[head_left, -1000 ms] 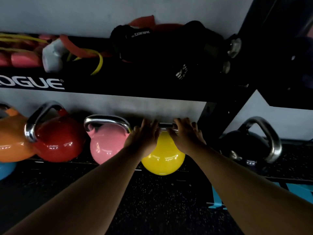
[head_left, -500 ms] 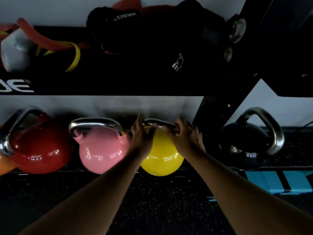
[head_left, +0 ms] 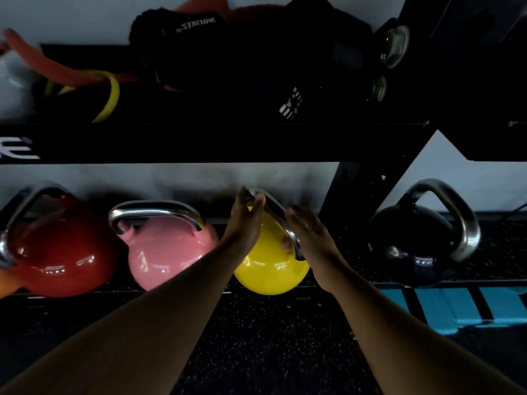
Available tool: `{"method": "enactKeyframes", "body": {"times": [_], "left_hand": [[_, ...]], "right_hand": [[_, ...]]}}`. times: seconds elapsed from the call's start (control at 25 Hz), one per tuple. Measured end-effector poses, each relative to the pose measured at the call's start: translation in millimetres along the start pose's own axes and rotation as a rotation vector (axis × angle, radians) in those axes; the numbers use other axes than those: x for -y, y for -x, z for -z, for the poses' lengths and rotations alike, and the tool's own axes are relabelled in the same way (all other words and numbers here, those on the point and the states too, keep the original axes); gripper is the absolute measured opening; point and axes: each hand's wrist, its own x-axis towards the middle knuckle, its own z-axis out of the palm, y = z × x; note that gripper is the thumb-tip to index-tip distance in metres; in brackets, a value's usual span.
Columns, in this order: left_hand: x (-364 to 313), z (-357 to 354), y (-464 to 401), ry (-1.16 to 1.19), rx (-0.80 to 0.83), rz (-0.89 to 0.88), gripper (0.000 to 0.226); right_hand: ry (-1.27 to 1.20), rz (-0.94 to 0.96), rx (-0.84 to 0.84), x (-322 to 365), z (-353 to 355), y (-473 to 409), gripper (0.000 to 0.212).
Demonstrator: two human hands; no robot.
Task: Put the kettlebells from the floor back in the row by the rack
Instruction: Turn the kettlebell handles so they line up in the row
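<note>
Under open hands, glossy yellow kettlebell

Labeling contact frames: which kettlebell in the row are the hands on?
The yellow kettlebell, between the pink kettlebell and the black kettlebell. Left hand and right hand flank its handle; other kettlebells are untouched.

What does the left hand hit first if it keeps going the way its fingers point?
Probably the steel handle of the yellow kettlebell: the left hand points up and away, fingertips already at the handle's top end. Past that is only the pale wall under the rack shelf; depth is unclear.
</note>
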Motion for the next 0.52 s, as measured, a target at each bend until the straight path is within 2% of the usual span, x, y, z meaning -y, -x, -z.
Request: {"method": "enactKeyframes", "body": {"times": [0.16, 0.32, 0.52], "left_hand": [[-10, -2, -12, 0.066, 0.104, 0.045, 0.062], [-13, -5, -25, 0.073, 0.191, 0.002, 0.056], [-3, -3, -35, 0.079, 0.16, 0.013, 0.053]], "right_hand": [[-0.032, 0.006, -0.058, -4, -14, 7, 0.04], [-0.154, 0.009, -0.083, -9, -24, 14, 0.042], [-0.243, 0.074, -0.032, -15, -49, 12, 0.044]]}}
